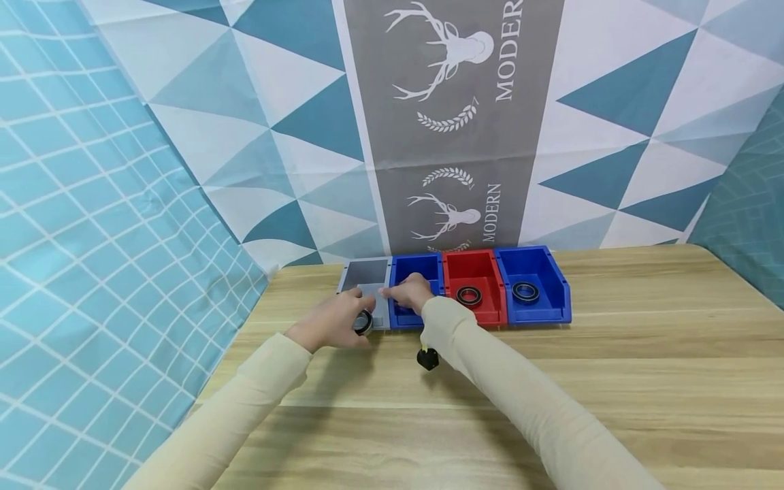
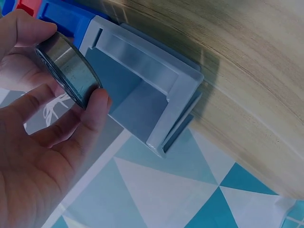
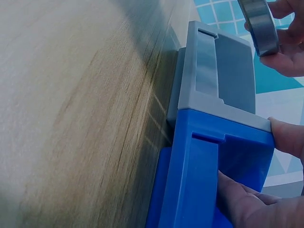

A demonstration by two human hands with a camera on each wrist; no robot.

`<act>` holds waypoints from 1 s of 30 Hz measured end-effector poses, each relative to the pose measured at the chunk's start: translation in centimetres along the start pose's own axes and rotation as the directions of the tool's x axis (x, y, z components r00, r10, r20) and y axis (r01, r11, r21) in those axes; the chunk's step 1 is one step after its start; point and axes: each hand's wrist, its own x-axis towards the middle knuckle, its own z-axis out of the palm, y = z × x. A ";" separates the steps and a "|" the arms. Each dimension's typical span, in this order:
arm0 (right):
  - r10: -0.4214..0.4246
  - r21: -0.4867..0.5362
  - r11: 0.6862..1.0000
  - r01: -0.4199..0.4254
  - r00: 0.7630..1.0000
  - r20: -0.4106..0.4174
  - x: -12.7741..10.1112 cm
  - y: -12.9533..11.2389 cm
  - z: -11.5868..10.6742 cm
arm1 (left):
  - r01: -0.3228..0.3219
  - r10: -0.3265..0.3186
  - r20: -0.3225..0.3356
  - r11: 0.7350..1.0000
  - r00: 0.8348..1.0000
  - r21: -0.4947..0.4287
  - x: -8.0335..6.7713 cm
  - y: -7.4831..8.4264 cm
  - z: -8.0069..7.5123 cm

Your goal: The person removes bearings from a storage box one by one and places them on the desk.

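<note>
My left hand (image 1: 339,320) pinches a black-and-steel ball bearing (image 2: 70,69) between thumb and fingers. The bearing is tilted on edge at the front of a grey bin (image 2: 142,52), whose inside faces up in the left wrist view. My right hand (image 1: 410,292) reaches over the left blue bin (image 3: 190,175) with thumb and fingers spread. Its thumb (image 3: 287,135) lies at the wall shared with the grey bin. The other fingers (image 3: 237,194) go down inside the blue bin, their tips partly hidden by its front lip.
A red bin (image 1: 490,314) and a second blue bin (image 1: 560,303) continue the row to the right. Each holds a bearing. The row stands on a wooden table (image 1: 643,381) against a patterned wall. Below the right sleeve is a small black object (image 1: 427,358).
</note>
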 end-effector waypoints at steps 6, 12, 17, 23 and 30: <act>0.009 -0.006 1.000 -0.009 1.000 -0.001 0.0 0.0 -0.1 | -0.003 0.003 -0.007 1.000 1.000 0.022 -0.2 0.4 0.1; 0.003 -0.010 1.000 -0.003 1.000 -0.003 -0.1 0.0 -0.2 | -0.008 0.009 -0.015 0.999 1.000 0.041 -0.6 0.6 0.4; 0.000 -0.004 1.000 0.000 1.000 -0.005 -0.1 0.1 -0.2 | -0.030 0.031 -0.024 0.999 0.999 0.038 -1.0 0.7 0.6; 0.003 0.006 1.000 -0.003 1.000 -0.006 -0.4 0.0 -0.4 | -0.058 0.058 -0.016 0.998 0.998 0.016 -1.5 0.9 0.9; 0.002 0.020 1.000 -0.002 1.000 0.000 -0.5 0.1 -0.2 | -0.027 0.027 0.010 1.000 1.000 -0.005 -2.0 1.0 1.3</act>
